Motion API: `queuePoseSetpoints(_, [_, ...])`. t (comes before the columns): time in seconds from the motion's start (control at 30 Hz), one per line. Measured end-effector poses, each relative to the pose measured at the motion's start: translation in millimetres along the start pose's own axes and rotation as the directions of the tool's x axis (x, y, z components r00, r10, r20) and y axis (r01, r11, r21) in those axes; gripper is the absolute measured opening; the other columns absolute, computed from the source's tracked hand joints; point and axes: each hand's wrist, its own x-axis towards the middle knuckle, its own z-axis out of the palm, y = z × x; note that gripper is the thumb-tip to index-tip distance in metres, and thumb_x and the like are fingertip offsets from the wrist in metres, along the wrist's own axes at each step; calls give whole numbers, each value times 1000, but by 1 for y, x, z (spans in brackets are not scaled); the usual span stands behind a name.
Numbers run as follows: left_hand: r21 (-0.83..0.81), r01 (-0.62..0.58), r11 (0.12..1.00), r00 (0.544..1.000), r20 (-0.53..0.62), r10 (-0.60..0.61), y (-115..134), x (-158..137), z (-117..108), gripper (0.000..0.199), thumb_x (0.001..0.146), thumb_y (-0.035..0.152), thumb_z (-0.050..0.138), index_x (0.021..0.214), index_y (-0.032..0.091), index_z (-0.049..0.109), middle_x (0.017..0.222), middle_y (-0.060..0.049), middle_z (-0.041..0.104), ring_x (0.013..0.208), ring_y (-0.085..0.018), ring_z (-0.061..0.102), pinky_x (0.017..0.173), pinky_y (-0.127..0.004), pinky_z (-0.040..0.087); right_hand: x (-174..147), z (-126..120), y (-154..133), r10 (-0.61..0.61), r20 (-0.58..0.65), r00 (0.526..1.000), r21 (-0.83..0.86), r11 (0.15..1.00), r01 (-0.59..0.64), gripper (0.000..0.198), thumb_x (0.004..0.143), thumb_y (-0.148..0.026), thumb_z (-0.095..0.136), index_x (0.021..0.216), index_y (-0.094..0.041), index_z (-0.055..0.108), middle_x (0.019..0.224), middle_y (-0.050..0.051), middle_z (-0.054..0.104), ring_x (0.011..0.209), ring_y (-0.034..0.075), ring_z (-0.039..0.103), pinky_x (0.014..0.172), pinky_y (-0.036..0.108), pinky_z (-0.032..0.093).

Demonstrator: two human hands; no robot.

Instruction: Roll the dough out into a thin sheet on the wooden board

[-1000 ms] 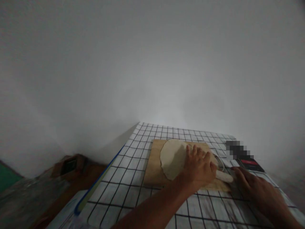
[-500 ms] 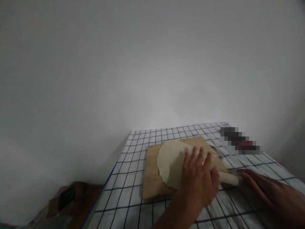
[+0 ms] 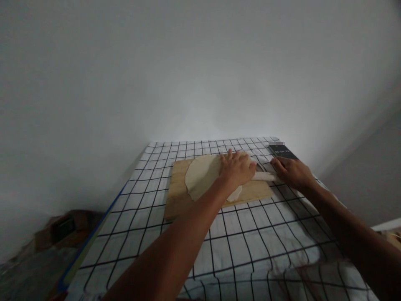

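Note:
A wide, flat sheet of dough [image 3: 200, 177] lies on a wooden board [image 3: 176, 196], spilling close to the board's near edge. My left hand [image 3: 236, 169] rests over the dough's right part, fingers spread, palm down across a pale rolling pin [image 3: 264, 176] that mostly disappears beneath it. At the pin's right end is my right hand [image 3: 290, 171], its fingers curled closed around it. Between the two hands a short stretch of the pin shows. Part of the dough is hidden by my left hand and forearm.
A white tablecloth with black grid lines [image 3: 232, 238] covers the table. Toward the back right lies a dark device with a lit display [image 3: 282, 150], beyond my right hand. A pale wall [image 3: 200, 75] rises behind. Brownish items [image 3: 67, 230] sit low at the left.
Both hands and the rolling pin have moved away from me over the board, to its far side. The view has shifted too, so more of my forearms and the table's front shows.

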Motion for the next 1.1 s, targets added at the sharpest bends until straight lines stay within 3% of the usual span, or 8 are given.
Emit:
queuePoseSetpoints(0.23, [79, -28, 996, 999, -41, 31, 9, -28, -5, 56, 103, 54, 20, 143, 25, 46, 156, -8, 40, 148, -34, 22, 118, -63, 17, -20, 8, 9, 3, 90, 996, -21, 1000, -1, 53, 102, -53, 23, 112, -27, 69, 96, 9, 73, 76, 24, 65, 60, 29, 32])
queuePoseSetpoints(0.4, [83, -42, 996, 998, -50, 47, 12, -35, -9, 58, 103, 54, 19, 145, 24, 45, 155, -8, 41, 147, -33, 23, 118, -62, 19, -31, 3, 1, 56, 52, 997, -52, 997, -54, 53, 103, -53, 23, 112, -26, 68, 91, 11, 73, 75, 26, 66, 60, 31, 31])
queuePoseSetpoints(0.53, [65, -61, 996, 993, -96, 67, 17, -53, -15, 56, 104, 51, 23, 143, 21, 48, 153, -9, 44, 148, -31, 25, 119, -59, 20, -42, 0, -2, -6, 82, 997, -32, 999, 8, 46, 103, -50, 26, 114, -27, 65, 85, 8, 74, 78, 27, 70, 61, 31, 36])
queuePoseSetpoints(0.77, [-12, -129, 992, 979, -163, 125, 25, -98, -16, 53, 104, 48, 29, 150, 23, 37, 161, -4, 32, 150, -24, 21, 124, -49, 20, -71, 5, 0, -129, 11, 992, 141, 982, 126, 45, 104, -51, 23, 123, -31, 59, 107, 2, 75, 85, 23, 73, 67, 31, 45])
queuePoseSetpoints(0.93, [-25, -107, 994, 977, -189, 101, 14, -74, -6, 51, 104, 48, 31, 144, 22, 48, 155, -7, 43, 147, -27, 30, 120, -54, 27, -51, 2, -9, -119, -16, 993, 93, 988, 120, 46, 106, -47, 21, 103, -28, 63, 90, 2, 75, 76, 21, 71, 59, 29, 38])
queuePoseSetpoints(1.1, [30, -80, 996, 971, -225, 84, -4, -25, 3, 49, 102, 51, 35, 139, 25, 53, 150, -7, 50, 146, -32, 32, 119, -63, 21, -17, 4, -15, -172, -60, 983, 59, 983, 175, 47, 106, -45, 21, 89, -25, 61, 84, 2, 73, 74, 19, 69, 58, 28, 32])
